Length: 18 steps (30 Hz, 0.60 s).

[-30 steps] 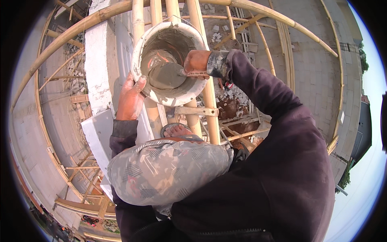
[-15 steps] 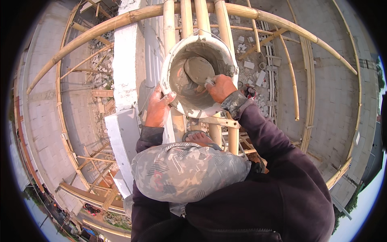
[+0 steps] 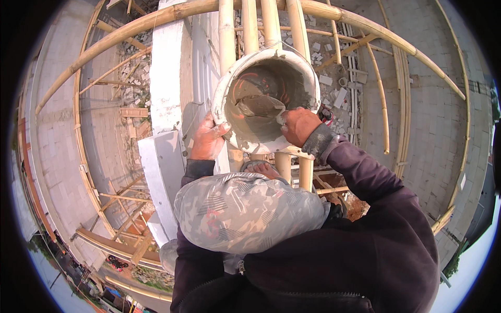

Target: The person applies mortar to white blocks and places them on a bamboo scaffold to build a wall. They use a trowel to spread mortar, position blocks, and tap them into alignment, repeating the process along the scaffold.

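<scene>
A white bucket (image 3: 221,89) smeared with grey cement stands on bamboo poles in front of me, tilted a little toward me. My left hand (image 3: 209,139) grips its near-left rim, thumb over the edge. Over the near-right side, my right hand (image 3: 301,127) is closed round the handle of a trowel (image 3: 259,106). The trowel's rounded, mortar-coated blade is inside the bucket, pointing left and turned partly on edge. Wet grey mortar (image 3: 255,129) lies below it and coats the inner wall. The trowel's handle is mostly hidden by my fingers.
Bamboo poles (image 3: 271,23) run away from me under the bucket, with a crosswise pole (image 3: 360,23) beyond. A white block wall (image 3: 166,78) rises at left, a pale block (image 3: 162,172) beside my knee. Rubble (image 3: 326,80) lies far below. My foot (image 3: 263,168) is behind the bucket.
The trowel blade has turned from lying face up to nearly on edge, and my right hand has shifted slightly right and nearer. My left hand stays on the rim.
</scene>
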### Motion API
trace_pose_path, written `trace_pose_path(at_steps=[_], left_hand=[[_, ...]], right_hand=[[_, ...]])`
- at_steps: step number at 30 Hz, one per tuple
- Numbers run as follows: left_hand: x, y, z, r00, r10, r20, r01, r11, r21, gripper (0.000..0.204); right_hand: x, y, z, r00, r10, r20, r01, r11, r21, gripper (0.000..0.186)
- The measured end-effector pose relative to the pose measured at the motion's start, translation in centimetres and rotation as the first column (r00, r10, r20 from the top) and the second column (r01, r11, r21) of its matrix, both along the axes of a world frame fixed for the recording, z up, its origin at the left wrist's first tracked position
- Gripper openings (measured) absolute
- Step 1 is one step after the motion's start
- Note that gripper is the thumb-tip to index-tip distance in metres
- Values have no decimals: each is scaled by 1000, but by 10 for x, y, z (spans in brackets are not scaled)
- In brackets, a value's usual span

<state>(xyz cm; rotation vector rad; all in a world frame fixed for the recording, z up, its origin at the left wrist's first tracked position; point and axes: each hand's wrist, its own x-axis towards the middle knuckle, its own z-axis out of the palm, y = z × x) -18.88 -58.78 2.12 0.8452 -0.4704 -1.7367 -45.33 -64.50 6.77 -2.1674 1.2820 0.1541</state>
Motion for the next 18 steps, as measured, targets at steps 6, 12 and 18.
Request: trace_pose_path(at_steps=[6, 12, 18], left_hand=[[-13, 13, -5, 997, -76, -12, 76, 997, 22, 61], [-21, -5, -2, 995, 90, 45, -94, 989, 113, 56], [5, -37, 0, 996, 79, -29, -74, 987, 144, 56]], right_hand=[[-10, 20, -13, 784, -576, 230, 363, 727, 583, 24], [-19, 54, -17, 294, -943, 155, 145, 204, 968, 20], [-12, 47, 23, 91, -954, 284, 14, 287, 958, 22]])
